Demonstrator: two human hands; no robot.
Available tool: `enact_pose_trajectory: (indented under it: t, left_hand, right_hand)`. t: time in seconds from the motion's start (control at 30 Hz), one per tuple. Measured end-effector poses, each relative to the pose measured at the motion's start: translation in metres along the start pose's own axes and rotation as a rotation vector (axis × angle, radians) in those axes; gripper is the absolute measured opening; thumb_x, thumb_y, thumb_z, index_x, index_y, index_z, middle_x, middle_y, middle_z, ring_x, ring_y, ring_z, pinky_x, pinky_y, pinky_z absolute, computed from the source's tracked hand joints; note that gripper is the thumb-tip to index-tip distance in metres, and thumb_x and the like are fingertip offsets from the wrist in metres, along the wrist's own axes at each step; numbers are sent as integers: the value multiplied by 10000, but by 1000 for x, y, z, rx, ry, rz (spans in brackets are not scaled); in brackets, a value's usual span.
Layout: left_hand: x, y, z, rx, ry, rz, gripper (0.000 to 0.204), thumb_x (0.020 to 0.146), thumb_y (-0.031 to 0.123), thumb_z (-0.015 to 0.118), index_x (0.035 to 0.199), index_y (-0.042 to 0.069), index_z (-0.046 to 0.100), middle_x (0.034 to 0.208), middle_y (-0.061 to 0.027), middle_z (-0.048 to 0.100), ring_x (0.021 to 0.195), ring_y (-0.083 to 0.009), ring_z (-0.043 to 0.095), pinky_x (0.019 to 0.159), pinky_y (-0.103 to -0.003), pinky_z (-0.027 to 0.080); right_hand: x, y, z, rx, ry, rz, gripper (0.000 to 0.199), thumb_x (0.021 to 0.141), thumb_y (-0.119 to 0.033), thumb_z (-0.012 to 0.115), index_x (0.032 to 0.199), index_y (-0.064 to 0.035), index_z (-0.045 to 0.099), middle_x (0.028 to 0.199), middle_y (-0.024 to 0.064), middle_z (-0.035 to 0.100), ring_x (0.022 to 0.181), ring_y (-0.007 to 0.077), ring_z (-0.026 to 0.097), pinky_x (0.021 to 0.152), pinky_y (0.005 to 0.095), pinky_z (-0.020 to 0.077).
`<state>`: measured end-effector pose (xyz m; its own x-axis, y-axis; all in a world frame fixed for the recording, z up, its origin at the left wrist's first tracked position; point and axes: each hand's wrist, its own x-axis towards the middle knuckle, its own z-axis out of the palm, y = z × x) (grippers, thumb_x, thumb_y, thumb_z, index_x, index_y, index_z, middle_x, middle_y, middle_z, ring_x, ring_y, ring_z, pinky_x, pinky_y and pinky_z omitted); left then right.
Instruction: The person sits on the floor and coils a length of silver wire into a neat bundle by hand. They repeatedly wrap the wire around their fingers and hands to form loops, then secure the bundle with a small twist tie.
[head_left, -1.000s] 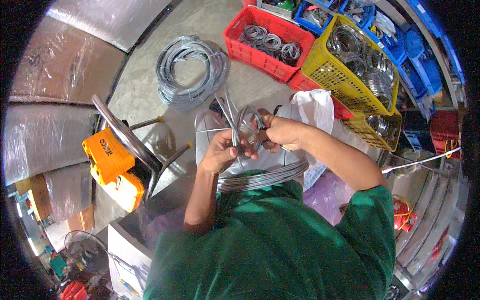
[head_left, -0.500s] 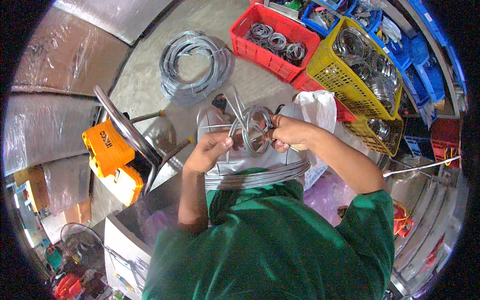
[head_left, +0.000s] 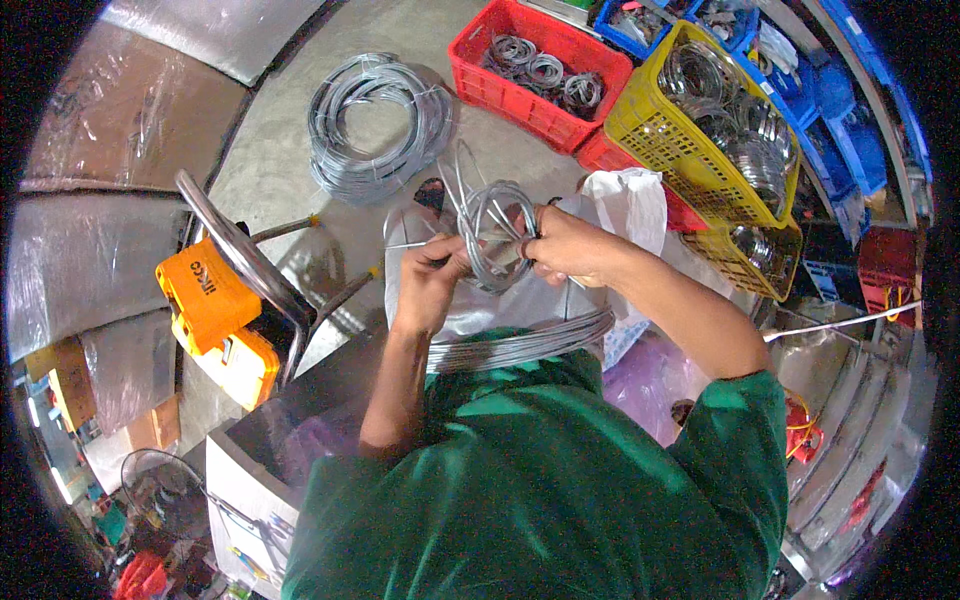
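A small coil of grey wire [head_left: 497, 232] is held upright between both hands in front of my chest. My left hand [head_left: 430, 282] grips its left side, with a loose wire end sticking out past the fingers. My right hand [head_left: 567, 246] is closed on the coil's right side. Below the hands a larger bundle of grey wire [head_left: 530, 346] lies across my lap, against my green shirt. Behind the coil sits a clear plastic bag [head_left: 455, 312].
A big wire coil [head_left: 372, 125] lies on the concrete floor ahead. A red crate [head_left: 540, 68] and a yellow basket [head_left: 712, 108] hold several wound coils. A white bag [head_left: 632, 205] sits by the crates. An orange case [head_left: 208, 298] and a metal stool frame [head_left: 250, 265] stand left.
Both hands have kept hold of the small coil and turned it slightly; the view has shifted down and left a little, with the coil now held a bit more upright.
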<state>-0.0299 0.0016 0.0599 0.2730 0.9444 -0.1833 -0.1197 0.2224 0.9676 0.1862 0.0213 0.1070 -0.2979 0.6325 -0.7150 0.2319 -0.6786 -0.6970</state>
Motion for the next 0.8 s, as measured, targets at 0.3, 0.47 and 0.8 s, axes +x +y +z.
enact_pose_trajectory:
  t: [0.3, 0.47, 0.8]
  left_hand:
    - [1, 3, 14, -403, 6, -116, 189, 945, 123, 632, 1002, -36, 718, 963, -129, 722, 886, -166, 674, 800, -295, 522]
    - [-6, 3, 4, -475, -156, -157, 225, 938, 168, 643, 994, -41, 706, 996, -172, 718, 949, -246, 684, 927, -377, 487]
    - [-18, 28, 42, 56, -97, -57, 260, 966, 221, 620, 1066, -19, 632, 913, -78, 683, 813, -136, 631, 738, -287, 508]
  right_hand:
    - [6, -3, 13, -58, 117, -22, 279, 837, 51, 509, 1103, -32, 507, 691, 14, 495, 468, 83, 381, 381, 273, 269]
    - [18, 4, 11, -156, 145, -51, 170, 850, -1, 591, 1008, -47, 547, 701, 27, 549, 477, 94, 438, 385, 269, 299]
    - [27, 17, 9, -103, 127, -124, 182, 843, -59, 646, 998, -30, 554, 705, 36, 576, 510, 96, 490, 400, 265, 338]
